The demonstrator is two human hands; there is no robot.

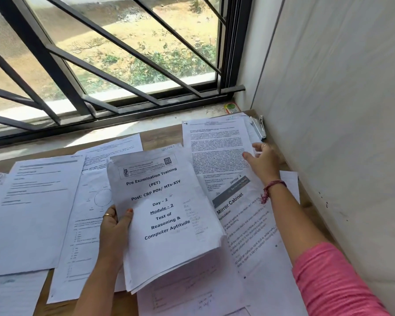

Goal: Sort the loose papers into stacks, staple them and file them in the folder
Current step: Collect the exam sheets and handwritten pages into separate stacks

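Note:
My left hand (114, 226) grips a thick stack of papers (167, 215) by its left edge and holds it above the table; the top sheet reads "Pre Examination Training". My right hand (261, 160) reaches to the far right and rests with fingers spread on the right edge of a densely printed sheet (217, 147). Below that sheet lies a "Mirror Cabinet" page (244, 215). A metal clip of a folder (259, 130) shows at the back right corner, mostly hidden under papers. I see no stapler.
Loose printed sheets (32, 201) cover the wooden table (160, 135) to the left and front. A barred window (100, 65) runs along the back. A white wall (340, 133) closes the right side. A small green and orange object (232, 108) lies on the sill.

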